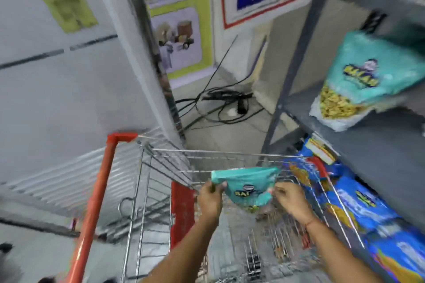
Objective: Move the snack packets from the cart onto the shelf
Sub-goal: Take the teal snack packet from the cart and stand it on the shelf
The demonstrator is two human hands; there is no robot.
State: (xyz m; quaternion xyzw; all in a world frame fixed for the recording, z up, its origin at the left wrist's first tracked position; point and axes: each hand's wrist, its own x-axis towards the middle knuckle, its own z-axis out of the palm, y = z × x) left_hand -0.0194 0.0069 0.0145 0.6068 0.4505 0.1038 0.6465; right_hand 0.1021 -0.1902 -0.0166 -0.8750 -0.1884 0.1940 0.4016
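Observation:
A teal snack packet [247,187] hangs over the wire cart [230,158], held at both top corners. My left hand [210,197] pinches its left corner and my right hand [291,199] grips its right corner. Another teal packet [363,78] of the same kind lies on the grey metal shelf [379,145] at the upper right. Blue snack packets [358,200] fill the lower shelf level beside the cart. The picture is blurred by motion.
The cart has an orange frame bar [96,197] on its left and a red panel [181,211] inside. Black cables [220,103] lie tangled on the floor ahead. A grey wall is at left, posters hang at the back.

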